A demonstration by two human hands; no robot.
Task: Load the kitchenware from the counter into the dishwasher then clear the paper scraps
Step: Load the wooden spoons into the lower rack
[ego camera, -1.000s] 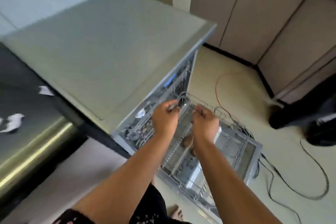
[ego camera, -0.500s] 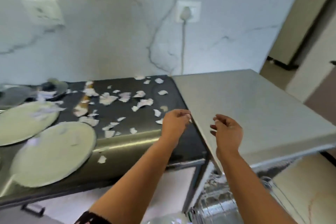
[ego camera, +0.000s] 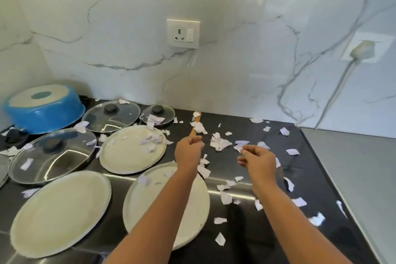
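Three plates (ego camera: 132, 150) sit on the counter (ego camera: 267, 231), one behind, two in front side by side; left of them lies the big glass lid (ego camera: 51, 156), two more lids (ego camera: 111, 115) behind it, and the upturned pot (ego camera: 42, 108) at the far left by the wall (ego camera: 150, 60). Paper scraps (ego camera: 220, 143) are scattered over plates, lids and counter, thickest to the right. A wooden handle (ego camera: 196, 124) lies behind the left hand (ego camera: 188, 152); the right hand (ego camera: 259, 162) hovers over scraps. The dishwasher top (ego camera: 353, 167) adjoins at right
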